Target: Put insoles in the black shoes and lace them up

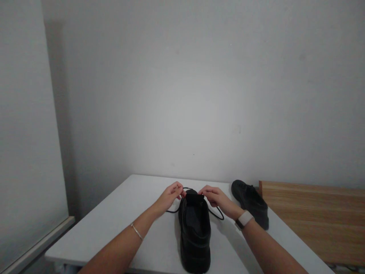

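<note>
Shoe (pixel 196 247) lay lengthwise between left hand (pixel 171 194) and right hand (pixel 215 196), toe (pixel 191 191) away, both at its tongue (pixel 194 197); whether they pinched lace (pixel 172 211), I couldn't tell.

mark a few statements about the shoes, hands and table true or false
1. The left hand and right hand are both at the near shoe. True.
2. A pale wristband is on the left wrist. False: the wristband is on the right one.
3. The near shoe's heel faces the person. True.
4. The other shoe is left of the near one. False: the other shoe is to its right.
</note>
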`<act>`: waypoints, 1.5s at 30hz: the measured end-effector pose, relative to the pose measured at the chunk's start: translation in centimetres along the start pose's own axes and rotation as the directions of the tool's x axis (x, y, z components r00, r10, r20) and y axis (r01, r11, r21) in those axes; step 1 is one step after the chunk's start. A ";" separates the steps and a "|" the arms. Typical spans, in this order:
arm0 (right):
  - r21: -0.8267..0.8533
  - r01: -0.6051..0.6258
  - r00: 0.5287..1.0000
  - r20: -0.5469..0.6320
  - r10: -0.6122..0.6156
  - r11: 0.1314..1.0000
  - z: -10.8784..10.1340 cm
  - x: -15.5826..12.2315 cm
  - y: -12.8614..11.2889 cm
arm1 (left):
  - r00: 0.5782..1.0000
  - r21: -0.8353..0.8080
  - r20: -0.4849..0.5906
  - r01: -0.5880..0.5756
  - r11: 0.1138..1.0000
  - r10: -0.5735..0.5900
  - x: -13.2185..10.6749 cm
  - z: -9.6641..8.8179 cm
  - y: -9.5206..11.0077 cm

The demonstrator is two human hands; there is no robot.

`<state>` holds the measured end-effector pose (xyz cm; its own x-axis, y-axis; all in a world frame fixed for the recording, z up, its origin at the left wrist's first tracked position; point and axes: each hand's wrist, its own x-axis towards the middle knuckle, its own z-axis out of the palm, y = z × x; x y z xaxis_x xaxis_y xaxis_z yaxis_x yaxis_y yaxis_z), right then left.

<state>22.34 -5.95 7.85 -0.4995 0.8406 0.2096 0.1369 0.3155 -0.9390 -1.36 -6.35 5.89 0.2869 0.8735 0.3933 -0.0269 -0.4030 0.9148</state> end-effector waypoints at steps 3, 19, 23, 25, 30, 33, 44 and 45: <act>-0.264 0.133 0.989 0.092 -0.112 0.955 0.7 -0.1 -1.0 | 0.996 0.017 0.078 -0.033 0.999 0.031 -0.3 1.2 0.0; 0.120 0.036 0.991 -0.130 -0.020 0.992 -0.7 0.2 3.7 | 0.970 -0.216 -0.191 0.109 0.970 -0.151 0.4 -2.2 -2.3; 0.137 0.009 0.998 -0.061 -0.001 0.991 -0.8 -0.5 4.2 | 0.976 -0.046 -0.150 0.155 0.987 -0.160 -0.4 -2.3 -2.1; 0.109 -0.011 0.999 -0.041 0.015 0.994 -0.9 -0.9 4.2 | 0.981 0.014 -0.135 0.143 0.990 -0.140 -0.7 -2.2 -1.9; 0.027 -0.040 0.999 -0.019 0.040 0.999 -0.9 -1.2 3.9 | 0.995 0.041 -0.077 0.074 0.996 -0.070 -1.2 -2.0 -2.1; -0.021 -0.031 0.998 -0.054 0.030 0.999 -0.9 -1.2 4.0 | 0.997 0.043 -0.008 0.079 0.996 -0.079 -1.3 -1.8 -2.4; -0.156 -0.026 0.996 -0.088 0.012 0.987 -1.0 -0.9 5.1 | 1.000 0.088 -0.018 0.012 0.996 -0.010 -1.5 -1.4 -2.7; -0.147 -0.010 0.996 -0.090 -0.003 0.989 -0.9 -0.9 5.0 | 1.000 0.094 -0.025 0.004 0.996 -0.002 -1.5 -1.4 -2.8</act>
<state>24.23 -4.78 3.19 -0.4213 0.8757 0.2358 0.2665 0.3681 -0.8908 -3.07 -6.14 2.85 0.2631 0.8808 0.3936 0.0643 -0.4231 0.9038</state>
